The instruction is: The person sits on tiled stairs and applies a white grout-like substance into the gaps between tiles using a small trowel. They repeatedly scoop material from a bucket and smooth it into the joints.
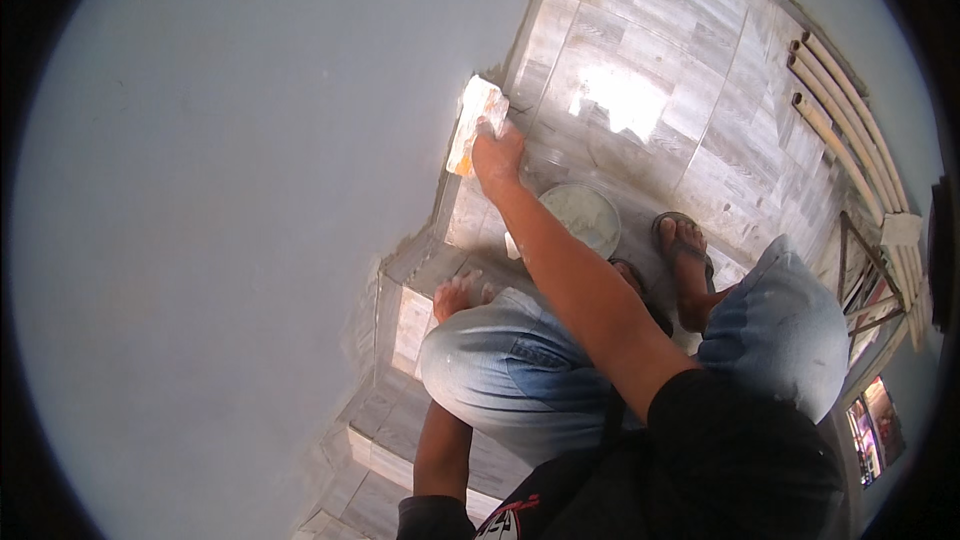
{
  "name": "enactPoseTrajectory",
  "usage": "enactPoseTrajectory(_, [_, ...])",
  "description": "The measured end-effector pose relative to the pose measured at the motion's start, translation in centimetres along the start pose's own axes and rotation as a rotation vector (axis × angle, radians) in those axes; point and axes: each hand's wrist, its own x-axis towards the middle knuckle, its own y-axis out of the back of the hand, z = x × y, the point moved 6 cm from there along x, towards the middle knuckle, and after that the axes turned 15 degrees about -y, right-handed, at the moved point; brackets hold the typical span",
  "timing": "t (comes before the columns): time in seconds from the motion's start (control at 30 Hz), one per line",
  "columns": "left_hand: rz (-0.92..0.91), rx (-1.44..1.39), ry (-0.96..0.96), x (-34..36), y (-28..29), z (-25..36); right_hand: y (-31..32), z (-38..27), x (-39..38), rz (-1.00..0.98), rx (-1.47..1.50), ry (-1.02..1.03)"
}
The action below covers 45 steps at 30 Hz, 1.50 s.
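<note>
My right hand point(499, 158) is closed around one side of a flat, rectangular plastering float point(475, 125), white-smeared with orange stains. The float is at the foot of the grey wall point(230, 200), along the edge where it meets the tiles. My left hand point(457, 295) is low beside my bent knee, by the step edge, its whitened fingers apart and nothing seen in them. Under my right forearm stands a round bucket point(582, 219) with pale grey-white paste or liquid inside. A small white piece point(512, 246) shows beside the bucket, partly hidden by the forearm.
Wood-look tiled steps point(400, 420) descend along the wall toward the lower left. My sandalled foot point(684, 250) is on the tiled floor point(650, 50) right of the bucket. Several pale pipes point(845, 120) and a dark metal frame point(875, 265) are at the right.
</note>
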Motion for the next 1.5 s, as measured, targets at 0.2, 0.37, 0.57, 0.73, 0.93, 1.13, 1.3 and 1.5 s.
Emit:
enactPoseTrajectory(0.2, [-0.164,0.088,0.049,-0.7,-0.9,-1.3,1.1,0.7,-1.1,0.003,0.142,-0.034])
enactPoseTrajectory(0.37, [-0.057,-0.040,0.059,-0.4,-0.5,-0.4,0.3,-0.1,1.2,-0.018,0.047,-0.023])
enactPoseTrajectory(0.57, [-0.264,0.022,0.119,-0.4,-1.2,-1.1,1.6,0.5,0.9,0.016,0.116,-0.059])
enactPoseTrajectory(0.73, [-0.054,-0.019,0.030,0.0,0.3,-0.2,0.0,-1.5,1.7,0.017,-0.007,0.031])
enactPoseTrajectory(0.93, [-0.271,0.023,0.118,-0.2,-1.0,-0.9,2.4,0.7,-1.3,-0.013,0.087,0.019])
enactPoseTrajectory(1.13, [0.034,-0.061,-0.019,-0.2,0.1,-0.6,2.4,0.8,3.1,0.043,-0.007,-0.020])
enactPoseTrajectory(1.3, [0.111,-0.052,-0.029,0.5,1.1,0.7,1.3,-0.7,4.6,-0.019,0.077,-0.052])
enactPoseTrajectory(1.5, [-0.013,-0.037,0.004,-0.1,0.2,-0.4,2.3,1.1,0.4,-0.114,0.132,-0.022])
